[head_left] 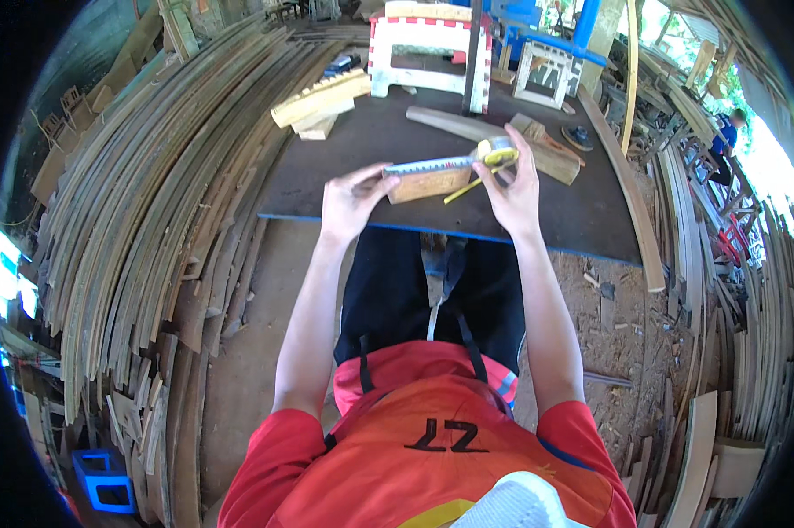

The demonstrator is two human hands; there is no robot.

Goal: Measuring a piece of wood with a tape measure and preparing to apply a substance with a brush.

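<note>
Above the table (603,220), left grip (351,202) pinches wood block (429,185), right grip (515,192) holds scale-marked tape measure (497,154).

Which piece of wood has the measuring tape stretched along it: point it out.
The short brown block between the left hand and right hand: the tape blade runs along it, and along no other piece of wood.

tape measure (500,152) right of block (429,185) | offcuts (551,162) on table (300,185) | planks (150,185) left of table
</note>
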